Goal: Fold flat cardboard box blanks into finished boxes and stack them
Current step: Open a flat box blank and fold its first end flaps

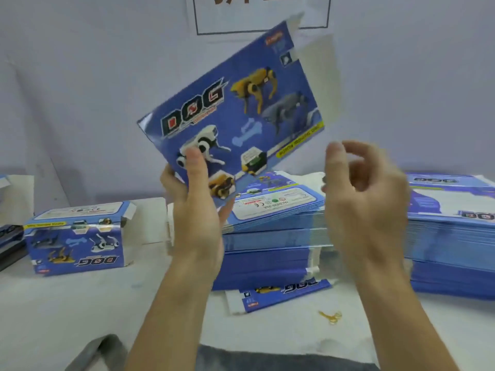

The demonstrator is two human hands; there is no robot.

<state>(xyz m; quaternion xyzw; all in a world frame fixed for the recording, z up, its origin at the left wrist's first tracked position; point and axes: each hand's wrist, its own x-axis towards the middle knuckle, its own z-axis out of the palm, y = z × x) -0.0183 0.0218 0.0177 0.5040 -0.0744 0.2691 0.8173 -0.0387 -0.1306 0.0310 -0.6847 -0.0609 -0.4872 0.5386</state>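
I pinch the flat blank by its near corner in my left hand, raised and tilted above the stack of blanks. My right hand hovers loosely curled, empty, ready to open it. One finished box sits far left.

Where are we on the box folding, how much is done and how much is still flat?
Done: one folded box stands on the table's left side. In hand: the left hand holds a flat blank raised by its lower corner; the right hand is free beside it, fingers loosely curled. Left: a tall stack of blanks in the middle and another stack at right, so most remains.
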